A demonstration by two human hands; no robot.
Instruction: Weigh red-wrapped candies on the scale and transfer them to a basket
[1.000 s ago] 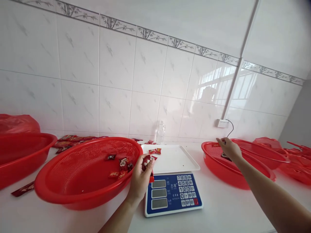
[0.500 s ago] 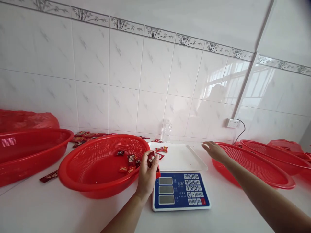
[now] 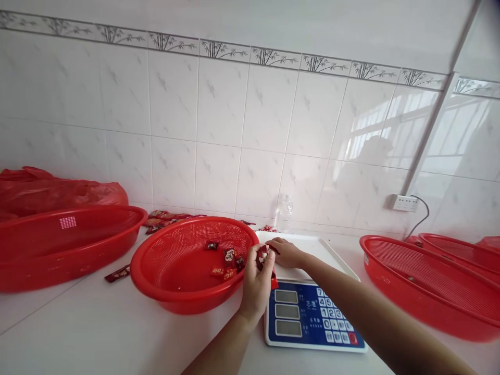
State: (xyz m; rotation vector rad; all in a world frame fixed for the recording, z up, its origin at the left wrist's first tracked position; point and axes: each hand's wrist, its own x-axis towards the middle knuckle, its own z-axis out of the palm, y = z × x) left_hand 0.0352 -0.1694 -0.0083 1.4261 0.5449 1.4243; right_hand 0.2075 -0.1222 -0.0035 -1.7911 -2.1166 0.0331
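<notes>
On the white counter, between the middle basket [image 3: 179,299] and the scale [image 3: 291,327], the left hand [image 3: 255,284] is closed around a few red-wrapped candies [image 3: 263,257]. It holds them thumb side up, just over the near left corner of the tray [image 3: 324,244]. The right hand [image 3: 286,253] lies on the left part of the tray, its fingers curled toward the same candies and right beside the left fingertips. It may be pinching one, but the spot is too small and crowded to tell whether it grips anything. Its forearm crosses the scale's blue keypad from the lower right.

The tray sits on top of the scale, whose three displays face the person. The middle basket touches the left hand at its rim and holds a handful of loose sweets [image 3: 228,257] near that side. To the left stands a larger tub [image 3: 70,250] with a red bag [image 3: 50,190] behind it. A single wrapper [image 3: 117,273] lies on the counter between the tub and the basket, and more wrappers [image 3: 160,219] lie along the tiled wall. A clear bottle [image 3: 285,211] stands behind the tray. To the right are a wide sieve [image 3: 422,291] and, above it, a wall socket [image 3: 404,203].
</notes>
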